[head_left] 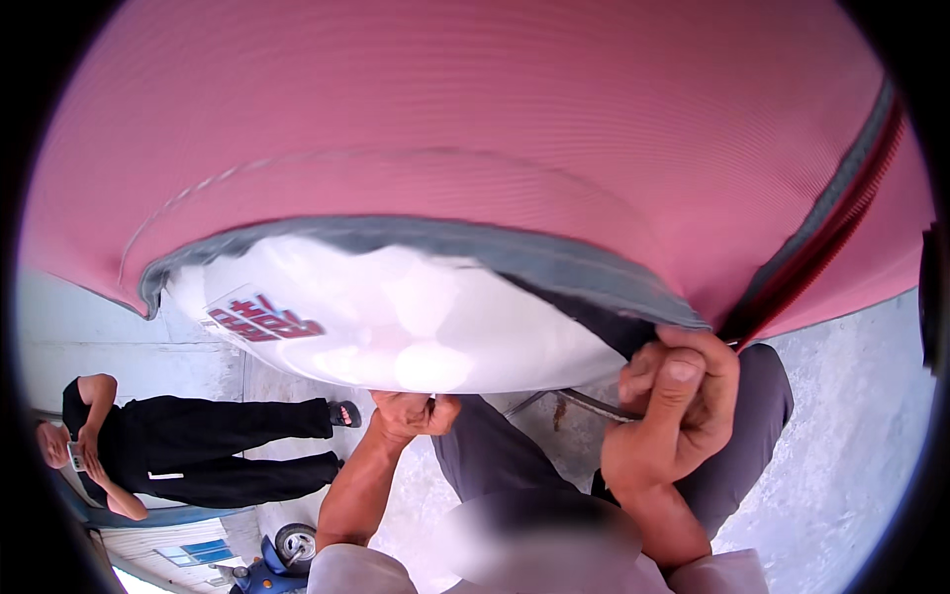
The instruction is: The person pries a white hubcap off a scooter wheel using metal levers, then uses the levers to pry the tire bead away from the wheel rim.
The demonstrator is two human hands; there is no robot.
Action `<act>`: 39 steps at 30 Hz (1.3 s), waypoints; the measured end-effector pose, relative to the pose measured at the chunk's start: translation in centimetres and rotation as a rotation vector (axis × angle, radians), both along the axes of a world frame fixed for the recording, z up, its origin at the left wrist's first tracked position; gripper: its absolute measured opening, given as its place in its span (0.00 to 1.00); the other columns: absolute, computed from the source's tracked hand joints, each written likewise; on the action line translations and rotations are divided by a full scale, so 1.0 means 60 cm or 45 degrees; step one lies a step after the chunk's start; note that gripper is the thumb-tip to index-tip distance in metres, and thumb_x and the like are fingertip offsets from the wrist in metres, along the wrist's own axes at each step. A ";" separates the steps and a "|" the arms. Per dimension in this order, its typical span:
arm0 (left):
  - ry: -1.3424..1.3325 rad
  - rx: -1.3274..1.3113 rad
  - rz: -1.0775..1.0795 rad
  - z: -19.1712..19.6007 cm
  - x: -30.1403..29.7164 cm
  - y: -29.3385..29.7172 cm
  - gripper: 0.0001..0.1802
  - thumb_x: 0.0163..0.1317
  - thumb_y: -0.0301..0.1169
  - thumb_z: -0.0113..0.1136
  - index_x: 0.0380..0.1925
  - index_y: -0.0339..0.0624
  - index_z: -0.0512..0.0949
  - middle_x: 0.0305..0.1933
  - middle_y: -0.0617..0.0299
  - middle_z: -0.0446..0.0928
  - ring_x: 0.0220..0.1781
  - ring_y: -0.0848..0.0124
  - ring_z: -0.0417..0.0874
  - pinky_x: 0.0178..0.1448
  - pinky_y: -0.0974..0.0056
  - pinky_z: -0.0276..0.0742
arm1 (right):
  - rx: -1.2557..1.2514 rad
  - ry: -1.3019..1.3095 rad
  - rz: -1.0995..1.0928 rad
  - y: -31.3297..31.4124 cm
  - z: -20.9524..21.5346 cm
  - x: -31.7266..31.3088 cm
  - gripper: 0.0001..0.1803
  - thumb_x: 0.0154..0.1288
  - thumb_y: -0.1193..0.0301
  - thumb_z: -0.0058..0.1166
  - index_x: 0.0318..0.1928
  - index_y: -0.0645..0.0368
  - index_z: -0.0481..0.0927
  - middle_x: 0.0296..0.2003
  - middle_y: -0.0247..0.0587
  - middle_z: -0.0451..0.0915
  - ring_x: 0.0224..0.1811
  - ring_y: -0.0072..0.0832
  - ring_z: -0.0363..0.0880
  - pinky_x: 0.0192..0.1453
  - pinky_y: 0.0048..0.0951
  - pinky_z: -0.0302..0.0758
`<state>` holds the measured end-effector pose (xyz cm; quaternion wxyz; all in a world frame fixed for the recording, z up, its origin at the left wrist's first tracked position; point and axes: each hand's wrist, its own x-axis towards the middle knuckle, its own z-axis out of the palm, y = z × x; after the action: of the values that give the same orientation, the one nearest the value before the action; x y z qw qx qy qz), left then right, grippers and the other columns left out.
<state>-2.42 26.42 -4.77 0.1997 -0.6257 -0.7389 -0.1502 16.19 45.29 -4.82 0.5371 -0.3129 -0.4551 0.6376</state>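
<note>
We clamp our right hand point(673, 406) on the grey hem of the pink fabric cover point(495, 119) and our left hand point(411, 414) under the white sack point(396, 317), which stretches leftward above both sets of fingers.

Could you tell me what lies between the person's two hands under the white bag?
In the head view, between the left hand and right hand lies the white bag's lower edge, with grey trousers below.
</note>
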 end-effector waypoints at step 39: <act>0.175 0.081 -0.031 -0.002 0.007 0.001 0.10 0.41 0.28 0.61 0.26 0.46 0.87 0.25 0.60 0.82 0.23 0.61 0.81 0.34 0.63 0.77 | -0.193 0.697 0.567 -0.054 -0.027 0.061 0.09 0.84 0.68 0.41 0.42 0.59 0.66 0.17 0.26 0.65 0.14 0.18 0.57 0.26 0.27 0.59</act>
<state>-2.03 26.51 -4.89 0.2677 -0.6368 -0.7108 -0.1327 19.83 42.05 -6.42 0.4624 -0.0626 -0.3029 0.8310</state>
